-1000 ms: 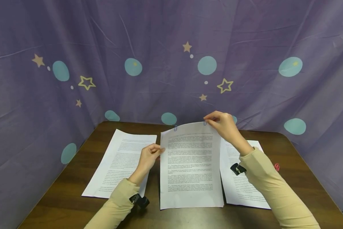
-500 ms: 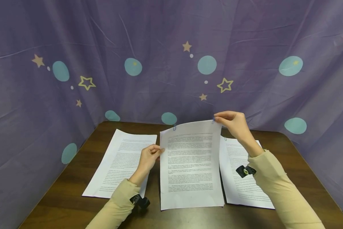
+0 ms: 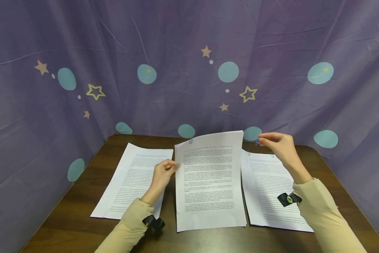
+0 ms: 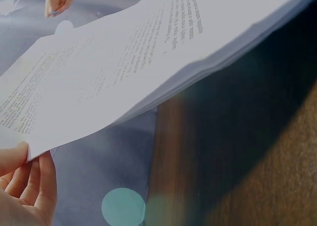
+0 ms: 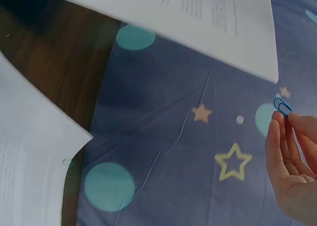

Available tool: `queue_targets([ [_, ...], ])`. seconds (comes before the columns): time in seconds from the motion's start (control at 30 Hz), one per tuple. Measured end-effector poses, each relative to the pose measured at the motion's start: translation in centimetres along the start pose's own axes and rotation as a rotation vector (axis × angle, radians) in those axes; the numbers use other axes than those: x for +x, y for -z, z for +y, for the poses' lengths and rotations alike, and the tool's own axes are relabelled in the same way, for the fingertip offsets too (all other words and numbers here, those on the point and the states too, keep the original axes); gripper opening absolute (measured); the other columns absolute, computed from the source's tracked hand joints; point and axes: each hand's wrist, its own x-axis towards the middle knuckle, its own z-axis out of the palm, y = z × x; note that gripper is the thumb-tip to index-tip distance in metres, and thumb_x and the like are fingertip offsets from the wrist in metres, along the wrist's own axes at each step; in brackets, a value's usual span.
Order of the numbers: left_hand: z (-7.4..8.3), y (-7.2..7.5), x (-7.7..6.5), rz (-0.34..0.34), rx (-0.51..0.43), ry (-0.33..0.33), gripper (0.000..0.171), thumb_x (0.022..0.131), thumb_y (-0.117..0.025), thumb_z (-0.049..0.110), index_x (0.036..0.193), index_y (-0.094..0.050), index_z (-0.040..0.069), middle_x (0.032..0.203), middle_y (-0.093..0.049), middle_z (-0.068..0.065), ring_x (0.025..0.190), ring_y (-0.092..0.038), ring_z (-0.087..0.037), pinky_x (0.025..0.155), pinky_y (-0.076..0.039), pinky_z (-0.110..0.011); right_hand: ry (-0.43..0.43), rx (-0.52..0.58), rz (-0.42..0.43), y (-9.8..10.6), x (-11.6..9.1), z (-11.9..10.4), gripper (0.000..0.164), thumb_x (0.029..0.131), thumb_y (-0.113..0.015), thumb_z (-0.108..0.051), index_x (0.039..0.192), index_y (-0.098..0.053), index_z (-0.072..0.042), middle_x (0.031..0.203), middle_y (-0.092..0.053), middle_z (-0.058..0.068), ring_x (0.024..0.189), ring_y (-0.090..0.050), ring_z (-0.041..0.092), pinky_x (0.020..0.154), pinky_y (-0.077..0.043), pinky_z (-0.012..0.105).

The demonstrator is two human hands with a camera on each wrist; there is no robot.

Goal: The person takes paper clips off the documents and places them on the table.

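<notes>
My left hand [image 3: 164, 175] pinches the left edge of a printed paper stack [image 3: 208, 182], its top end raised off the table. In the left wrist view the thumb lies over the sheets [image 4: 99, 82], with the fingers beneath. One blue paper clip [image 3: 191, 141] sits on the stack's top edge, left of the middle. Off to the right of that edge, my right hand [image 3: 279, 147] pinches a second blue paper clip [image 5: 282, 106] between thumb and fingertips, apart from the paper. The stack's top right corner [image 5: 270, 72] carries no clip.
On the right lies another printed stack [image 3: 278, 189] with two green paper clips [image 3: 248, 153] at its top edge. A third printed stack [image 3: 135, 179] is on the left. All are on a brown wooden table [image 3: 66, 211], before a purple patterned curtain [image 3: 177, 42].
My right hand has slid the blue paper clip off the stack's top right and carried it rightward. The left hand keeps its hold. Red clips at the right are now hidden behind the right sleeve.
</notes>
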Motion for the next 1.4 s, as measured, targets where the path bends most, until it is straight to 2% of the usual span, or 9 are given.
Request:
queue_targets([
  [0.23,0.3,0.1,0.0,-0.01,-0.024,0.033,0.014,0.077,-0.063,-0.003,0.085,-0.058,-0.014,0.064,-0.062,0.0,0.051,-0.049,-0.007,0.048,-0.043,-0.017,-0.03,-0.041,0.023,1.4,-1.6,2.4,0.036,0.082,-0.063,-0.023,0.101,-0.061,0.007,0.076,-0.063,-0.016,0.071,-0.062,0.003,0.066,-0.047,0.013],
  [0.4,1.5,0.1,-0.6,-0.02,-0.035,0.03,0.012,0.077,-0.063,-0.004,0.082,-0.058,-0.014,0.064,-0.062,-0.003,0.049,-0.048,-0.005,0.049,-0.043,-0.018,-0.059,-0.077,0.039,2.3,-2.8,4.8,0.034,0.083,-0.062,-0.021,0.101,-0.061,0.007,0.078,-0.065,-0.013,0.07,-0.061,0.002,0.064,-0.048,0.013],
  [0.5,0.9,0.2,-0.4,-0.018,-0.048,0.003,0.013,0.077,-0.063,-0.003,0.082,-0.058,-0.014,0.063,-0.062,-0.002,0.048,-0.048,-0.006,0.049,-0.044,-0.019,-0.097,-0.069,0.053,3.3,-2.6,10.2,0.034,0.081,-0.064,-0.023,0.102,-0.062,0.004,0.082,-0.067,-0.004,0.071,-0.063,0.006,0.064,-0.049,0.016],
  [0.67,-0.3,0.2,0.0,-0.012,-0.055,-0.017,0.014,0.078,-0.063,-0.003,0.084,-0.058,-0.015,0.062,-0.061,0.002,0.048,-0.047,-0.005,0.049,-0.043,-0.02,-0.112,-0.078,0.122,4.9,-1.9,22.4,0.035,0.078,-0.066,-0.033,0.101,-0.066,-0.006,0.088,-0.067,0.006,0.073,-0.065,0.014,0.062,-0.051,0.021],
  [0.77,-0.3,0.2,0.0,-0.012,-0.054,-0.02,0.015,0.078,-0.063,-0.003,0.084,-0.057,-0.015,0.061,-0.061,0.004,0.047,-0.047,-0.005,0.048,-0.043,-0.019,-0.108,-0.128,0.15,5.7,-2.6,25.2,0.038,0.078,-0.065,-0.037,0.1,-0.065,-0.006,0.086,-0.068,0.005,0.072,-0.065,0.015,0.06,-0.051,0.021],
  [0.93,-0.1,0.2,0.0,-0.026,-0.059,-0.013,0.016,0.079,-0.062,-0.003,0.086,-0.057,-0.016,0.062,-0.061,0.003,0.048,-0.047,-0.005,0.048,-0.043,-0.018,-0.184,-0.181,0.161,7.0,-4.0,25.6,0.039,0.078,-0.065,-0.039,0.099,-0.064,-0.006,0.076,-0.067,-0.009,0.067,-0.064,0.007,0.055,-0.049,0.019],
  [1.1,-0.1,0.2,-0.1,-0.02,-0.059,-0.004,0.016,0.079,-0.062,-0.002,0.086,-0.057,-0.015,0.063,-0.062,0.001,0.049,-0.047,-0.006,0.048,-0.043,-0.018,-0.259,-0.145,0.127,8.2,-5.6,23.2,0.027,0.078,-0.066,-0.034,0.093,-0.068,-0.011,0.069,-0.065,-0.015,0.06,-0.061,0.005,0.044,-0.042,0.02],
  [1.2,-0.1,0.2,-0.1,-0.013,-0.057,-0.006,0.016,0.078,-0.063,-0.002,0.085,-0.057,-0.015,0.063,-0.062,0.001,0.049,-0.048,-0.006,0.048,-0.043,-0.018,-0.303,-0.082,0.12,8.7,-6.4,21.3,0.015,0.079,-0.067,-0.026,0.086,-0.069,-0.014,0.067,-0.064,-0.016,0.059,-0.061,0.005,0.047,-0.046,0.019],
  [1.4,-0.3,0.1,-0.1,-0.006,-0.048,-0.023,0.015,0.078,-0.063,-0.002,0.083,-0.058,-0.014,0.061,-0.061,0.002,0.048,-0.046,-0.005,0.048,-0.042,-0.018,-0.342,-0.086,0.096,9.0,-7.8,17.5,0.032,0.084,-0.058,-0.01,0.098,-0.057,0.018,0.07,-0.062,-0.013,0.061,-0.062,0.004,0.057,-0.05,0.018],
])
